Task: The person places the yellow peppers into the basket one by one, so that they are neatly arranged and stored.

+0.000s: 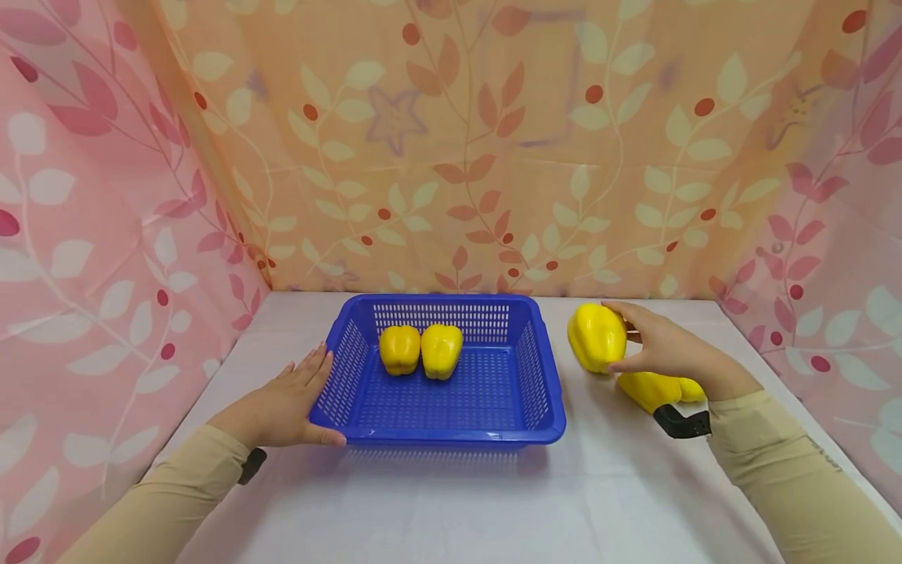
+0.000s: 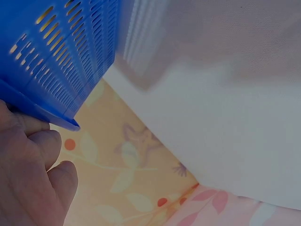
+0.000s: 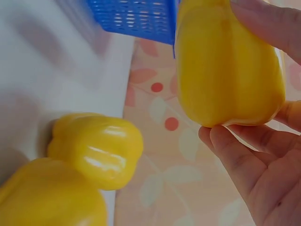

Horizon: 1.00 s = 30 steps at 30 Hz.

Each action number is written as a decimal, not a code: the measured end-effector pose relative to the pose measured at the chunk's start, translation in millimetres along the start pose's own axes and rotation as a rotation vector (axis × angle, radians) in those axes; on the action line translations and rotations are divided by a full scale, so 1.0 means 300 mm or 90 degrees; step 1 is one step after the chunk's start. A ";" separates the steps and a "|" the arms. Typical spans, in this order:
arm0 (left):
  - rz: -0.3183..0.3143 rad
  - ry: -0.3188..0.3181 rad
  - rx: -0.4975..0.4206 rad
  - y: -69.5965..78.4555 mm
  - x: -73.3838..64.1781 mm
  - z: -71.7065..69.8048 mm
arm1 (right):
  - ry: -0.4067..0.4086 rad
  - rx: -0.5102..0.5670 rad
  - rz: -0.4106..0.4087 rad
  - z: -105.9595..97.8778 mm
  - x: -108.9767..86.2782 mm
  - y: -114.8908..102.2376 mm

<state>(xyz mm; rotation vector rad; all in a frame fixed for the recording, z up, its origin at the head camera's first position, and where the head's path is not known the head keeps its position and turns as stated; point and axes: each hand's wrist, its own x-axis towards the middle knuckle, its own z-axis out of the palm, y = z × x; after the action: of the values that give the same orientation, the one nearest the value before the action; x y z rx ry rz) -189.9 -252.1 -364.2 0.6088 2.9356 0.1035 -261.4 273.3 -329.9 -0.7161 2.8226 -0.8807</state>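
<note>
My right hand (image 1: 665, 345) grips a yellow bell pepper (image 1: 596, 338) between thumb and fingers, to the right of the blue basket (image 1: 451, 436). In the right wrist view the held pepper (image 3: 228, 66) is raised, with fingertips at its lower end. Beneath that hand, more yellow peppers (image 1: 648, 389) lie on the table, partly hidden by the hand and wrist. On the basket's left side rests my left hand (image 1: 289, 403), fingers extended along the rim and thumb at the front corner. Inside the basket, two yellow peppers (image 1: 441, 352) sit side by side toward the back left.
The white-covered table (image 1: 451, 509) carries the basket near its back edge. A patterned orange curtain (image 1: 451, 157) hangs behind, and pink curtains (image 1: 84, 235) close in both sides. In the right wrist view two loose peppers (image 3: 96, 150) lie close together.
</note>
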 end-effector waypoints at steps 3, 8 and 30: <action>-0.001 -0.002 0.001 0.001 -0.001 -0.001 | -0.004 0.004 -0.012 -0.011 0.007 -0.014; -0.003 -0.002 -0.004 0.002 -0.003 -0.003 | -0.013 0.004 -0.011 -0.026 0.025 -0.045; -0.001 0.004 -0.004 -0.001 -0.002 0.004 | -0.031 0.025 -0.114 0.015 0.166 -0.162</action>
<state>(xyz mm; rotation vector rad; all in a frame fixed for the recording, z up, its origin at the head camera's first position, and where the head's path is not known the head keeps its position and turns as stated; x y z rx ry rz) -189.2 -252.5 -365.4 0.6069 2.9404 0.1146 -284.6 212.9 -304.3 -0.9825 2.7232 -0.9288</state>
